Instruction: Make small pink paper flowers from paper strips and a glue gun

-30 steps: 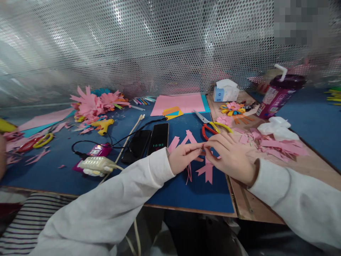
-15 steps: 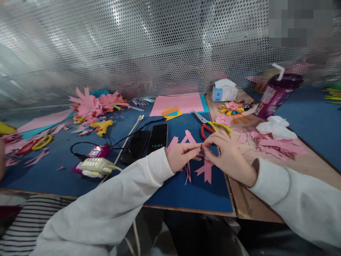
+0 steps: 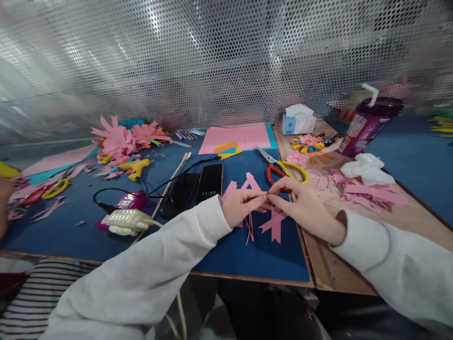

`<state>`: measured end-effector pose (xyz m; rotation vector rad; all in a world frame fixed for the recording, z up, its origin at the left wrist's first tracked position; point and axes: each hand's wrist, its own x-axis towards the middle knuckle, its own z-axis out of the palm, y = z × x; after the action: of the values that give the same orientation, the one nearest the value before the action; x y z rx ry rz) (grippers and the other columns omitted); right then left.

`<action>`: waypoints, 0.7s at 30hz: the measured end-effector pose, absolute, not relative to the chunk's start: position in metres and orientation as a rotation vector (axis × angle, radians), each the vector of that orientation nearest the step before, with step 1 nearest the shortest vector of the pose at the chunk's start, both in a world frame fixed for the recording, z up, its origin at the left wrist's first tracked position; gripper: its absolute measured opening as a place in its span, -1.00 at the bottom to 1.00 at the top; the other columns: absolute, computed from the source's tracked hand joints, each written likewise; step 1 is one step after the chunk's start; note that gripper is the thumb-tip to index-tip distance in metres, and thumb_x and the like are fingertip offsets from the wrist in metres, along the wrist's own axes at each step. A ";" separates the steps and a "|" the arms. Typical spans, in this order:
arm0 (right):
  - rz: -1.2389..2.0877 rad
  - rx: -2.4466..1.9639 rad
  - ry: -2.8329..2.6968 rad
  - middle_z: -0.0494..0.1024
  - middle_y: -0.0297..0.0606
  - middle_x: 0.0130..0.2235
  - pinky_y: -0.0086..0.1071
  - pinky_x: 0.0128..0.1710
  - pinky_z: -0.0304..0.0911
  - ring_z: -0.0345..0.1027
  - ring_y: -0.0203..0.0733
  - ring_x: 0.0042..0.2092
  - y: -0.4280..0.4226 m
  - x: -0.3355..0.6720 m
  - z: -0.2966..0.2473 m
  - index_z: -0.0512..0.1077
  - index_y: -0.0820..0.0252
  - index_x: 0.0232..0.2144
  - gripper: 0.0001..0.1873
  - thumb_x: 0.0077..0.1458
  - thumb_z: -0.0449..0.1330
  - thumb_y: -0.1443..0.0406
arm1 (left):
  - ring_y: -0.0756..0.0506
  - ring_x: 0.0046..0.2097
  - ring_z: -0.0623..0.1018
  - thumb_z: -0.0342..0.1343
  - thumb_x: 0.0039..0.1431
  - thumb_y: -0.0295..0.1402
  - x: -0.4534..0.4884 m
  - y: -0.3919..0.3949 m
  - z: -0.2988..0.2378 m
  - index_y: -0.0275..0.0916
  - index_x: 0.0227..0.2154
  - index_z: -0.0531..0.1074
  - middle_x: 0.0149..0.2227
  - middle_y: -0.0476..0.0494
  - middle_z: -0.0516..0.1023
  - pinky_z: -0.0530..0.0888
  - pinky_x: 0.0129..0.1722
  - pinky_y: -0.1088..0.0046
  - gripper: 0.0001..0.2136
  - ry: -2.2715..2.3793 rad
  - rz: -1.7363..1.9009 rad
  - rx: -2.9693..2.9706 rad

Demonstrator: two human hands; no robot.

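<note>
My left hand (image 3: 242, 206) and my right hand (image 3: 300, 204) meet fingertip to fingertip over the blue mat (image 3: 71, 226), both pinched on a small pink paper piece between them. Thin pink paper strips (image 3: 250, 227) hang below my left fingers. Cut pink paper shapes (image 3: 274, 225) lie on the mat just under my hands, and more (image 3: 247, 182) lie beyond them. Red and yellow scissors (image 3: 283, 169) rest right behind my right hand.
Two phones (image 3: 198, 186) and a cabled charger (image 3: 127, 218) lie left of my hands. Pink paper flowers (image 3: 123, 134) and a yellow glue gun (image 3: 136, 167) sit far left. Pink sheets (image 3: 237, 137), a tissue box (image 3: 299, 120), a purple cup (image 3: 368, 125) and pink scraps (image 3: 368, 193) are behind and right. Another person's hand shows at the left edge.
My right hand has flattened and its fingers now reach further left against my left fingertips. The hands stay in about the same spot.
</note>
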<state>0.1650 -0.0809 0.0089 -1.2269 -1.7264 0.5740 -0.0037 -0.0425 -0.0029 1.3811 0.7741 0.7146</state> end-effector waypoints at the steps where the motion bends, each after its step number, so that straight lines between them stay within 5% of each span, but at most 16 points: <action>1: 0.580 -1.229 -1.729 0.49 -0.31 -0.42 -0.34 -0.43 0.27 0.35 -0.27 -0.42 -0.081 0.165 0.009 0.39 0.18 -0.46 -0.94 0.01 0.17 0.30 | -0.19 -0.21 0.61 0.25 -0.10 -0.13 -0.004 -0.042 -0.003 -0.37 -0.24 0.52 -0.23 -0.29 0.60 0.55 -0.19 0.28 -0.58 0.773 0.710 1.383; 21: 0.611 -1.245 -1.734 0.48 -0.33 -0.45 -0.41 -0.54 0.18 0.26 -0.33 -0.51 -0.080 0.165 0.012 0.39 0.19 -0.47 -0.95 0.00 0.18 0.32 | -0.19 -0.21 0.61 0.23 -0.04 -0.18 -0.004 -0.043 -0.002 -0.39 -0.20 0.50 -0.25 -0.31 0.61 0.55 -0.18 0.30 -0.60 0.766 0.673 1.381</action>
<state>0.1655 -0.0801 0.0117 -1.2449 -1.7342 0.6109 -0.0041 -0.0428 -0.0017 1.3806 0.7664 0.6729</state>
